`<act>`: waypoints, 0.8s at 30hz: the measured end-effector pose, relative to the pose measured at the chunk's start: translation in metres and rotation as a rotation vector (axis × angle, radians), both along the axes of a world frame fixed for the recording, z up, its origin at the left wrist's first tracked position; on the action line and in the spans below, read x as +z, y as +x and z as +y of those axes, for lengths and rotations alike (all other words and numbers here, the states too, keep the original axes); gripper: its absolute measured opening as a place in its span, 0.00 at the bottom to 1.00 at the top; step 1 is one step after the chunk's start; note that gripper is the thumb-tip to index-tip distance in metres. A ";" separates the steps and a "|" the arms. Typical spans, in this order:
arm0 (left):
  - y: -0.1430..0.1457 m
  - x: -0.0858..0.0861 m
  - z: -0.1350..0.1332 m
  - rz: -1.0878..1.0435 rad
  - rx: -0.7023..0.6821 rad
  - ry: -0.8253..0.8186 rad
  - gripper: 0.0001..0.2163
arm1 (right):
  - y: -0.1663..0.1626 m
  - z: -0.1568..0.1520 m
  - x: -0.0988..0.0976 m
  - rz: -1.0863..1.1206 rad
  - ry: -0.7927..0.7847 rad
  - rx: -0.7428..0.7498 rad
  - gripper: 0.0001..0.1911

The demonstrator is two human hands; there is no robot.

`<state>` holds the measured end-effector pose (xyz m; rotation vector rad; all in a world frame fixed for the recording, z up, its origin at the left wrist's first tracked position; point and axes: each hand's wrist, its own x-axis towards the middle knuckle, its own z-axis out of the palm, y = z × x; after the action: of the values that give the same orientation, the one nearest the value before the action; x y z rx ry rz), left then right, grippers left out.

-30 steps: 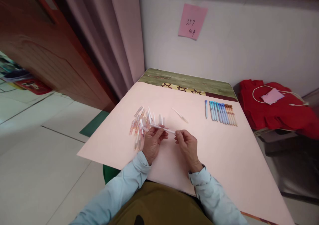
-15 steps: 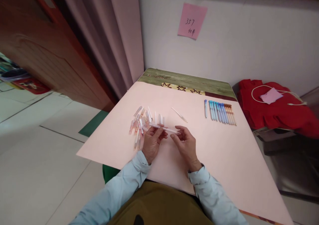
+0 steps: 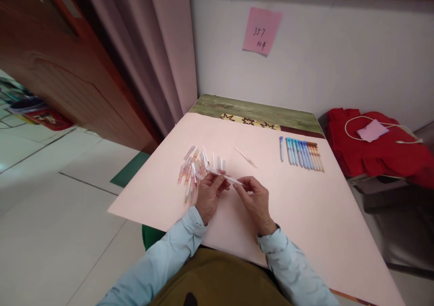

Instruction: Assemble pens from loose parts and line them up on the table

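Note:
A slim white-and-clear pen is held slantwise between my two hands above the pink sheet. My left hand is closed around its left part, thumb on top. My right hand pinches the right end between thumb and fingertips. Whether a separate refill sticks out of the barrel there is too small to tell. Just beyond my left hand lies a loose pile of clear and pinkish pen parts, partly hidden by the hand. One thin white refill lies alone behind the hands.
At the back right, several pens in blue, violet and brown lie in a neat row, with one blue pen slightly apart. A pink sheet covers the table. Red cloth with a white cord lies to the right; a wall stands behind.
My right hand's fingers have closed in on the pen's right end; they were more spread before. The view has shifted slightly. Pile and row look unchanged.

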<state>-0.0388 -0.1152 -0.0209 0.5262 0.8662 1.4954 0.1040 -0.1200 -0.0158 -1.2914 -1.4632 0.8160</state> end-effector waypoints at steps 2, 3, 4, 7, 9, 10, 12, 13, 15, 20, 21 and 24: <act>0.000 -0.001 0.000 0.001 -0.001 -0.005 0.12 | 0.001 0.000 -0.001 -0.012 -0.053 0.033 0.17; 0.000 -0.001 0.000 0.001 -0.003 -0.007 0.11 | 0.001 0.000 -0.002 -0.013 -0.072 0.053 0.20; 0.000 -0.001 0.000 0.000 -0.006 -0.007 0.11 | 0.002 0.000 -0.002 -0.010 -0.076 0.064 0.20; 0.000 -0.001 0.000 0.003 -0.009 -0.006 0.12 | 0.000 -0.001 0.000 -0.011 -0.012 0.038 0.14; 0.000 0.000 0.000 0.007 -0.011 -0.006 0.12 | -0.001 -0.001 0.002 -0.030 0.030 0.022 0.14; 0.000 0.001 0.000 0.007 -0.011 -0.006 0.12 | -0.001 -0.001 0.002 -0.041 0.033 0.026 0.13; 0.000 0.001 0.000 0.010 -0.009 -0.003 0.12 | -0.001 -0.002 0.002 -0.070 0.003 0.051 0.13; 0.000 0.001 0.000 0.013 -0.010 0.001 0.11 | -0.001 -0.002 0.001 -0.083 -0.016 0.065 0.14; 0.000 0.000 0.000 0.019 -0.015 0.012 0.10 | 0.000 -0.001 -0.001 -0.116 -0.033 0.091 0.15; -0.001 -0.004 0.001 0.030 -0.021 0.013 0.10 | -0.001 -0.002 -0.001 -0.191 0.031 0.129 0.13; -0.001 -0.005 0.001 0.036 -0.022 0.010 0.11 | -0.001 -0.002 0.000 -0.194 0.043 0.133 0.12; -0.001 -0.006 0.001 0.054 -0.028 -0.004 0.12 | -0.002 -0.003 0.001 -0.188 0.063 0.125 0.11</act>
<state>-0.0399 -0.1140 -0.0269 0.5762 0.9003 1.4598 0.1016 -0.1227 -0.0144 -1.2663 -1.7198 0.7383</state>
